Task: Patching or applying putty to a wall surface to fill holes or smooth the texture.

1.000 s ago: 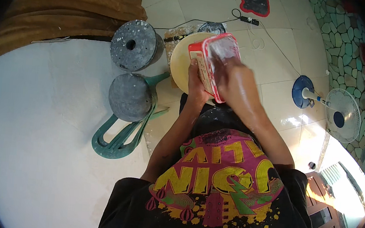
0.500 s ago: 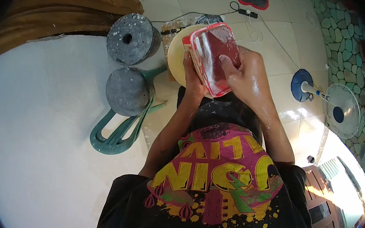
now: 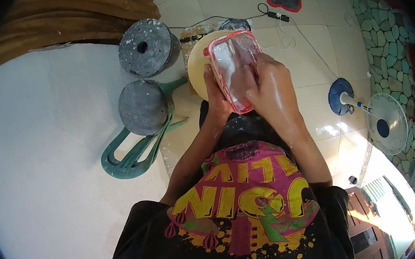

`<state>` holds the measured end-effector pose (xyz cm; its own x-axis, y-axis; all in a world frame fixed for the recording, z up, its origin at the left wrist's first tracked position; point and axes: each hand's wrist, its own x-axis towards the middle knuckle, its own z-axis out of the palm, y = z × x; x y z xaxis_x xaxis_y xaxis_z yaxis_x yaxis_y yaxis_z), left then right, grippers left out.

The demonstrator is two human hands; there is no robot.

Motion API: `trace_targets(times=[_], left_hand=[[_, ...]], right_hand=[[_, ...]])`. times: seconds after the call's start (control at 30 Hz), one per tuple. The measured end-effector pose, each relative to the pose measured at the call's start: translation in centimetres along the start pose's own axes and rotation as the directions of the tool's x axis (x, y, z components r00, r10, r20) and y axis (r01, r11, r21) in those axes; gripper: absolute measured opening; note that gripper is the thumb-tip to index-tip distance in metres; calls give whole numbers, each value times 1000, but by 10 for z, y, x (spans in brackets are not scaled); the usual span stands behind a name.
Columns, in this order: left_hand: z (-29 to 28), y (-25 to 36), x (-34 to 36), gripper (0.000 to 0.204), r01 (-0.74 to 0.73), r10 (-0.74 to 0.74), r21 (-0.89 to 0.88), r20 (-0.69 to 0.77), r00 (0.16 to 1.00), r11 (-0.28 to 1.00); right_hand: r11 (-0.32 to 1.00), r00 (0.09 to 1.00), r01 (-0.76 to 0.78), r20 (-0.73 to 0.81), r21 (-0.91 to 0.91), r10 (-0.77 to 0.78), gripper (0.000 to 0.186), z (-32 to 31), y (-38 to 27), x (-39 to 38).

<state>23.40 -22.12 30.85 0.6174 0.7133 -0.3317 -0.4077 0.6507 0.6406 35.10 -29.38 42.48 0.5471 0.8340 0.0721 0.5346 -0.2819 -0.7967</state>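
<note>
I see left hand [image 3: 219, 98] holding red-rimmed tub [image 3: 211, 53] at 12 o'clock | right hand [image 3: 270, 80] at its opening, grip I cannot tell | tub probably light, slippery: better hold outer walls.

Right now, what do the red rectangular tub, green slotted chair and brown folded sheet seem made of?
Red rectangular tub: likely plastic, glossy, judging by its thin, smooth rim. Green slotted chair: probably moulded plastic, satin; its curved slats run together without visible joints. Brown folded sheet: perhaps fabric, matte, in soft folds; weave too small to tell.
</note>
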Motion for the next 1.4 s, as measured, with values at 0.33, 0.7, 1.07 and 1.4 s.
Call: trace_targets(times=[0.33,0.7,1.07,1.4], left_hand=[[-13,-6,0,61,-44,46,-115,13,999,992],[-28,-31,-10,65,-58,62,-134,22,998,989],[-4,-15,-9,68,-60,58,-32,-55,997,998],[-9,-10,-11,71,-20,20,-8,-35,999,1000]], right_hand=[[998,998,-63,-12,0,63,21,-9,9,-2],[936,954,-293,119,193,275,23,15,26,-3],[999,997,-52,-52,6,52,17,1,14,-19],[995,998,33,55,95,-38,19,-12,35,-20]])
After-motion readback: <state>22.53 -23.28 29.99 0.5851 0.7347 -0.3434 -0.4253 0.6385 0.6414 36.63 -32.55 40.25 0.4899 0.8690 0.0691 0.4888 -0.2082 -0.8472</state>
